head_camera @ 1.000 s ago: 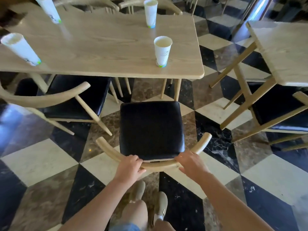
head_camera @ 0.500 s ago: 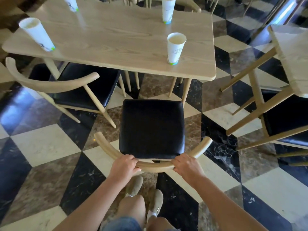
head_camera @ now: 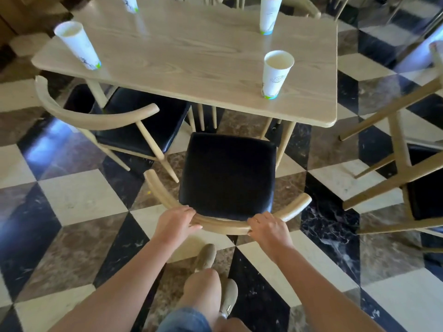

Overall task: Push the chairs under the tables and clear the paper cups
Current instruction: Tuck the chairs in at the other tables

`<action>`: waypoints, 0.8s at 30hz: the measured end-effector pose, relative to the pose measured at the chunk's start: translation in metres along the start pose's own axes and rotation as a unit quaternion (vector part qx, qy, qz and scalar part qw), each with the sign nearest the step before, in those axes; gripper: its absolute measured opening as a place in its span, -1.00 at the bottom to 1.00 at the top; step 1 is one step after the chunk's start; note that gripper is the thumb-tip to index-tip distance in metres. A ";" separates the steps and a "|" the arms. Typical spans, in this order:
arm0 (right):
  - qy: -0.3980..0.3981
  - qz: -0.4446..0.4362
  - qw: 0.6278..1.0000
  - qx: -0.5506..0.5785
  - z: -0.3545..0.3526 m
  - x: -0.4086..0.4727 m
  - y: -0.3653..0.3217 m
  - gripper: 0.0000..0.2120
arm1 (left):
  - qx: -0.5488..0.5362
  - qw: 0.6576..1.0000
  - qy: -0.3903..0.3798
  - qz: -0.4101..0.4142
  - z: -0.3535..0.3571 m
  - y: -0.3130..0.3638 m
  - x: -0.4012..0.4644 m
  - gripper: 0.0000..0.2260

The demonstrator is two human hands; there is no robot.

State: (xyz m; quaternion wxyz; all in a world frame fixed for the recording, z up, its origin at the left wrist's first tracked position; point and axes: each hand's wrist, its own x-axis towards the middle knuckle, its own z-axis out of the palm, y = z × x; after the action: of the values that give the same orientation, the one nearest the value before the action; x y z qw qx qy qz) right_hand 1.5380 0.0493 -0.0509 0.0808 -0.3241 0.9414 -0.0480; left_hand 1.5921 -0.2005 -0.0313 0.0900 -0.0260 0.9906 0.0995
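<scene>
A wooden chair with a black seat (head_camera: 227, 171) stands in front of me, its front edge right at the near edge of the light wooden table (head_camera: 191, 61). My left hand (head_camera: 176, 224) and my right hand (head_camera: 268, 227) both grip its curved backrest rail. Several white paper cups stand on the table: one near the right front corner (head_camera: 275, 74), one at the left edge (head_camera: 78, 45), one at the far right (head_camera: 268, 15), and one cut off by the frame at the far left (head_camera: 129, 3).
A second black-seated chair (head_camera: 134, 121) sits partly under the table on the left, its curved back sticking out. Another table and chair (head_camera: 407, 164) stand close on the right. The floor is glossy checkered tile. My feet are just behind the chair.
The chair has slid forward toward the table with both hands on its backrest; its seat front now reaches the table edge. My view has moved closer to the table.
</scene>
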 end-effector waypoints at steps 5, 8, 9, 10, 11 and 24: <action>0.011 0.005 1.000 0.002 -0.011 0.033 0.014 -0.70 | -0.025 1.000 0.009 0.010 -0.008 -0.005 0.037 -0.57; 0.016 0.010 1.000 0.006 -0.015 0.055 0.022 -0.70 | -0.015 1.000 0.000 0.023 -0.016 -0.010 0.063 -0.57; 0.018 0.011 1.000 0.008 -0.016 0.062 0.025 -0.70 | -0.007 1.000 -0.004 0.029 -0.019 -0.013 0.071 -0.58; 0.019 0.013 1.000 0.009 -0.017 0.070 0.027 -0.70 | -0.001 0.999 -0.003 0.036 -0.021 -0.016 0.080 -0.58; 0.018 0.015 1.000 0.010 -0.019 0.078 0.029 -0.70 | 0.000 0.999 -0.001 0.043 -0.023 -0.018 0.089 -0.60; 0.004 0.057 0.998 0.007 -0.036 0.166 0.058 -0.71 | -0.015 0.998 0.016 0.062 -0.043 -0.041 0.189 -0.63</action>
State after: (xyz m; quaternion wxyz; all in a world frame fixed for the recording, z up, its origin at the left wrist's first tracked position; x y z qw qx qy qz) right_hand 1.3679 -0.0061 -0.0441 0.0815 -0.2691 0.9583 -0.0509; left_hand 1.4016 -0.2560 -0.0323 0.0670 0.0329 0.9900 0.1193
